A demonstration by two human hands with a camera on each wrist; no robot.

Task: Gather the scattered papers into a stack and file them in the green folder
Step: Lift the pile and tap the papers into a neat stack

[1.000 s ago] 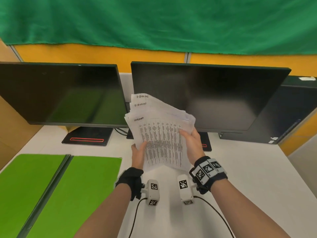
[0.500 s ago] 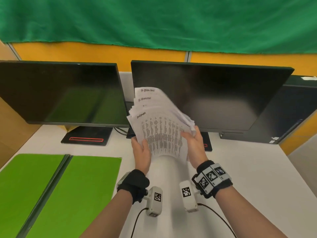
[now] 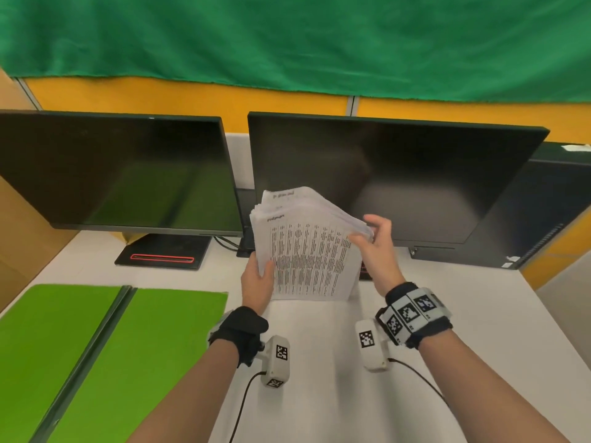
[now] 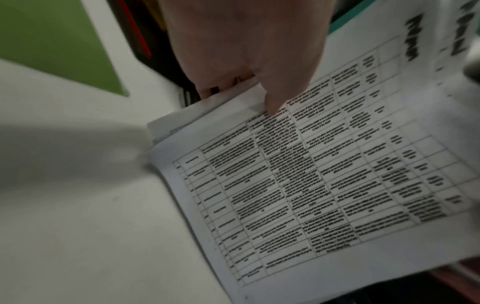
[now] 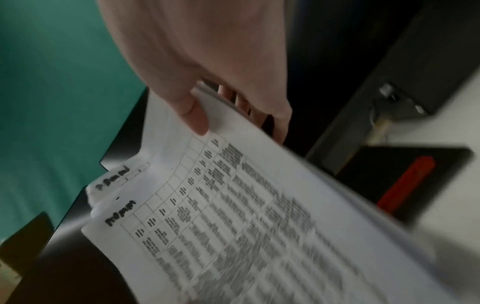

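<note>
Both hands [image 3: 257, 276] [image 3: 377, 247] pinched the upright paper stack [image 3: 307, 251], bottom edge on the desk [image 3: 447, 314], probably to square it.

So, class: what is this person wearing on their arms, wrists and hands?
The forearms and both hands, left hand and right hand, are bare, with no sleeves. Left wrist: a black strap. Right wrist: a black band with white square-code tags. A small white camera pod with a code tag and black cable hangs under each wrist.

Your right hand [image 3: 377, 247] has slid up from the paper stack's [image 3: 307, 251] lower edge to its top right corner, squaring the sheets
</note>
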